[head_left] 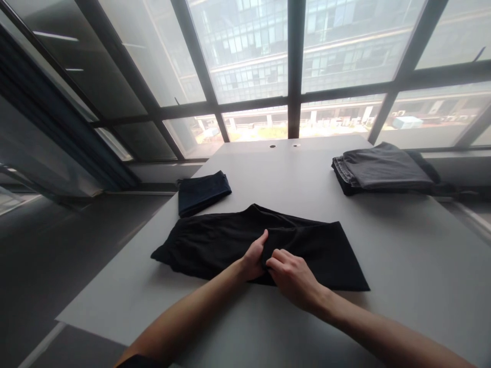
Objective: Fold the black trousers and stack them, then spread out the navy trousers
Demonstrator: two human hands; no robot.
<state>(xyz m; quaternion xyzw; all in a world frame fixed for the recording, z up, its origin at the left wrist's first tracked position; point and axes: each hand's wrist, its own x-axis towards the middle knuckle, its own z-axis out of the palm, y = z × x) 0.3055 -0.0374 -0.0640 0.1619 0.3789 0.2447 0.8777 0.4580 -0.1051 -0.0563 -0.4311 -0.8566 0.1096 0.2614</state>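
Note:
A pair of black trousers [215, 240] lies lengthwise on the light table, legs together, the gathered waist end to the left and the hems to the right. My left hand [253, 259] is at the middle of its near side, thumb stretched up along the cloth; its other fingers disappear into the fabric. Right beside it, my right hand [289, 276] is closed, pinching the near edge of the trousers between thumb and curled fingers. Creases run through the cloth around both hands.
A folded dark blue garment [204, 193] lies behind the trousers at the table's left edge. At the right rear stands a stack of folded trousers [387, 166], grey on top. The white table [268, 174] reaches to large windows and has two cable holes at its far end.

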